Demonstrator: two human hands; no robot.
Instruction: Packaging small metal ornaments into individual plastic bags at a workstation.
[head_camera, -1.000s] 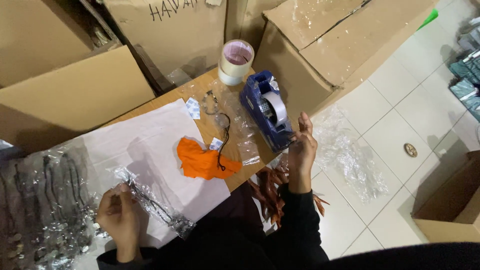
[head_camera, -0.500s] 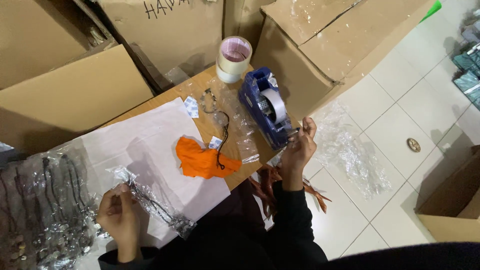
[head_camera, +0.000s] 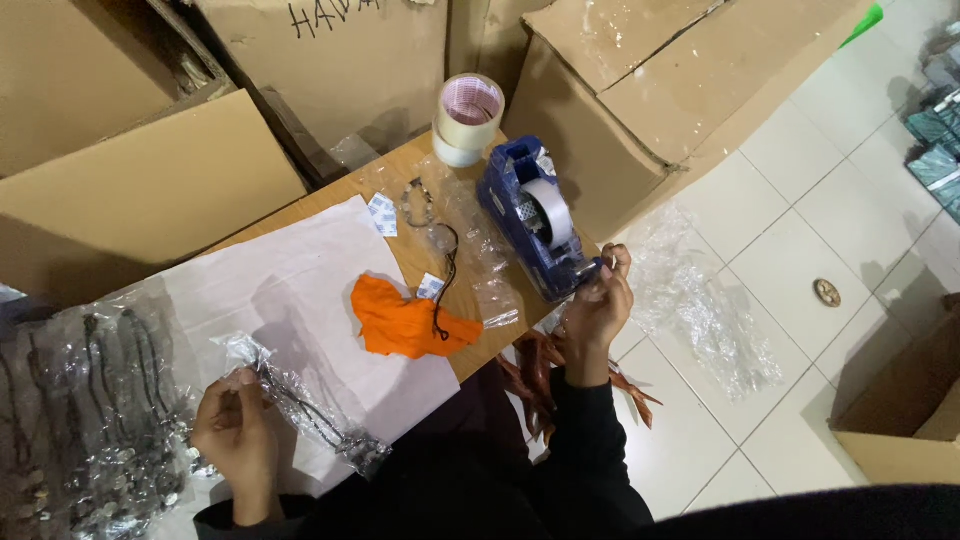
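Note:
My left hand (head_camera: 232, 430) grips one end of a clear plastic bag (head_camera: 305, 410) with a dark chain inside; the bag lies across the white paper (head_camera: 290, 290). My right hand (head_camera: 597, 300) is at the front end of the blue tape dispenser (head_camera: 530, 215), fingers pinched at its cutter, apparently on the tape end. An orange cloth (head_camera: 405, 320) lies between the hands on the wooden table (head_camera: 400, 175), with a black cord (head_camera: 445, 280) over it.
A roll of clear tape (head_camera: 467, 118) stands at the table's back edge. Cardboard boxes (head_camera: 640, 90) surround the table. A pile of bagged chains (head_camera: 90, 410) lies at the left. Crumpled clear plastic (head_camera: 700, 310) lies on the tiled floor at right.
My right hand has moved up from beside the table edge to the front of the tape dispenser. The left hand keeps its hold on the bag.

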